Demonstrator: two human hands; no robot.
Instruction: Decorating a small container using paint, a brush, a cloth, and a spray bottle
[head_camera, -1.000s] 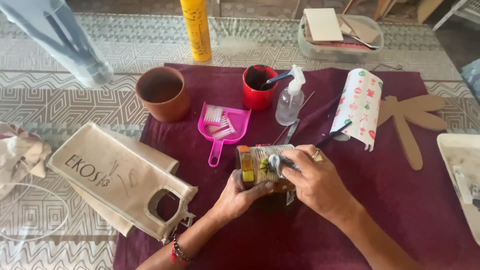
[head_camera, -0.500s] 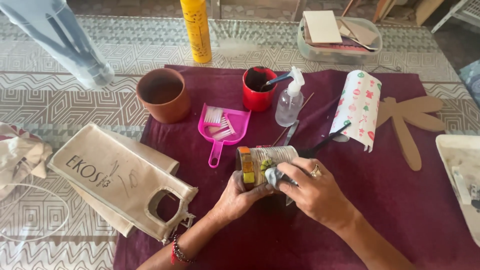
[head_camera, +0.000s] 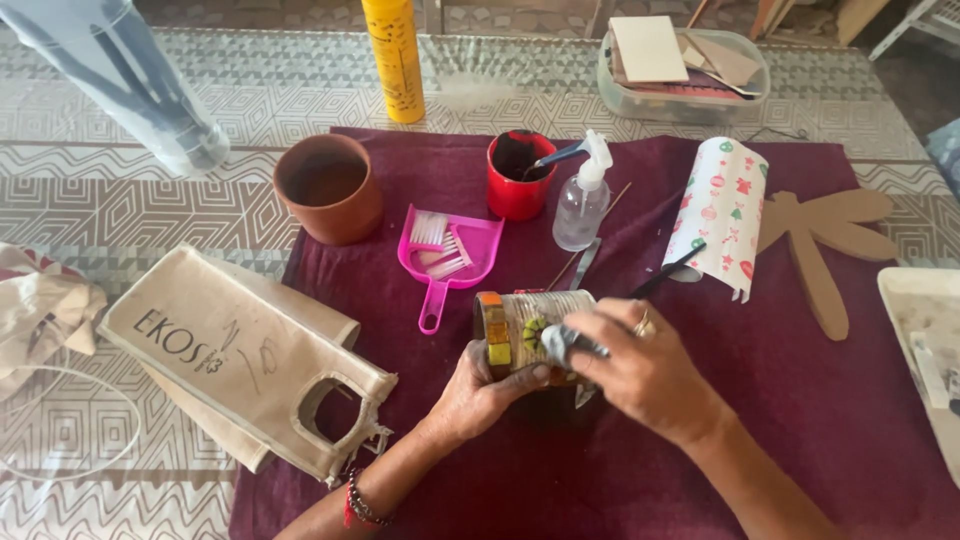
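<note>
The left hand (head_camera: 480, 390) is gripping a tin can (head_camera: 535, 325) lying on its side, fingers curled around its near end, where small coloured tiles are lining the rim. The right hand (head_camera: 640, 375) is closing on a small grey cloth (head_camera: 565, 342) and pressing it against the can's side, next to a green round decoration. Both hands are holding the can just above the dark red cloth (head_camera: 820, 430) covering the middle of the surface (head_camera: 120, 200).

Just beyond the hands, a pink dustpan (head_camera: 450, 255) with a small brush in it is lying, and further on a red cup (head_camera: 518, 175), a clear spray bottle (head_camera: 580, 205) and a clay pot (head_camera: 328, 187) are standing close together. To the right of the right hand, a roll of patterned paper (head_camera: 725, 210) is lying, with a cardboard dragonfly shape (head_camera: 825, 250) past it near the red cloth's edge. To the left of the left hand, a beige cloth bag (head_camera: 240, 350) is overlapping the red cloth's left edge. The widest open stretch of red cloth is lying to the right of the right hand and toward the near edge. A yellow bottle (head_camera: 393, 60) and a plastic box (head_camera: 685, 70) are standing well away at the far side.
</note>
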